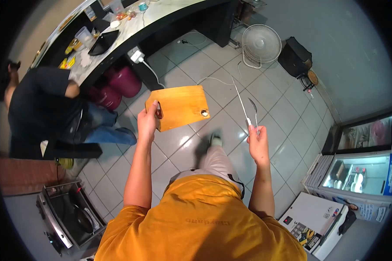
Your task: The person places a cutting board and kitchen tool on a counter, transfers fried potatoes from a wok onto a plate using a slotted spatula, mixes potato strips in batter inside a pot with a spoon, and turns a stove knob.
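Wooden board [183,106], left of centre: probably stiff, fairly light; held by handle slot [160,112], best grip, in closed left hand [147,121]. Knife [240,98], spoon [252,105], right: likely slippery; near ends clasped in right hand [259,143].

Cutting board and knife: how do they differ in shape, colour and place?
The cutting board is broad and flat; the knife is long and narrow. The cutting board is brown; the knife has a white handle. The left hand holds the cutting board, the right hand the knife. Both are held over tiled floor.
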`<state>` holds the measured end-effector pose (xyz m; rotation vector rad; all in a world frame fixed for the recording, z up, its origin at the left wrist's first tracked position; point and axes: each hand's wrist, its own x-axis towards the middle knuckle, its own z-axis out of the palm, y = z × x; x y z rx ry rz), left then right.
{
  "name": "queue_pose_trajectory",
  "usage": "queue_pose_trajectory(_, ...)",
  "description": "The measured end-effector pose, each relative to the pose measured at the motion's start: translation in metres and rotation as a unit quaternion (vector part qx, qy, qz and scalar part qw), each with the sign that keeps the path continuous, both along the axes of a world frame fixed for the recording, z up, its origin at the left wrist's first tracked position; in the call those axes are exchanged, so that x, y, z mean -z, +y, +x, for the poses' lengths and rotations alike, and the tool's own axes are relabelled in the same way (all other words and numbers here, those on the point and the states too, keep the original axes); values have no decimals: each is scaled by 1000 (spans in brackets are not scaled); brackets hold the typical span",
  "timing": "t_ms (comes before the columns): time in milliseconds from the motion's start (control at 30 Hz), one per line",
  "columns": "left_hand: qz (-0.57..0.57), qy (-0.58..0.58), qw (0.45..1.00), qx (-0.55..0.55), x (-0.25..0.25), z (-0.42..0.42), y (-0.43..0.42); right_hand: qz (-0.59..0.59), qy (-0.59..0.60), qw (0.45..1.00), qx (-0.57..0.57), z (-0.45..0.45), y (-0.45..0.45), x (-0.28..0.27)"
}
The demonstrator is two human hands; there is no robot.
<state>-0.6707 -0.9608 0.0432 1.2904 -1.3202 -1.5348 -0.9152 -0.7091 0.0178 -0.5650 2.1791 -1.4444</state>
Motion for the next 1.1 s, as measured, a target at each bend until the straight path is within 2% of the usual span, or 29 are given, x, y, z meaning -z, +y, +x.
queue_pose_trajectory(33,1,-2,1000,-1,4,-19,-21,-36,-53,998,2,-18,-21,3)
queue_pose_trajectory(133,-24,-24,999,-31,24,-81,-87,-62,-70,995,-23,-86,-101,17)
queue_pose_trajectory(267,11,5,997,-81,27,-152,-164,-74,-49,992,-93,-179,-208,34)
queue_pose_trajectory(333,7,1,993,-118,22,-185,-206,-69,-63,986,-141,-219,-272,20)
queue_pose_trajectory(467,-2,95,983,-155,22,-222,-284,-47,-31,981,-187,-271,-376,-18)
queue_pose_trajectory(533,-14,84,984,-158,15,-243,-321,-42,-47,980,-189,-288,-423,-23)
queue_pose_trajectory(633,-37,94,978,-181,26,-280,-396,-48,55,970,-231,-316,-498,-12)
queue_pose_trajectory(733,-57,114,976,-176,46,-309,-479,-35,77,966,-243,-333,-575,-9)
queue_pose_trajectory(900,-14,113,974,-198,64,-359,-631,-17,187,946,-264,-370,-723,0)
queue_pose_trajectory(1000,25,63,981,-181,70,-374,-696,-4,201,934,-296,-379,-803,-3)
queue_pose_trajectory(1100,32,72,980,-184,72,-388,-743,21,231,919,-319,-385,-874,7)
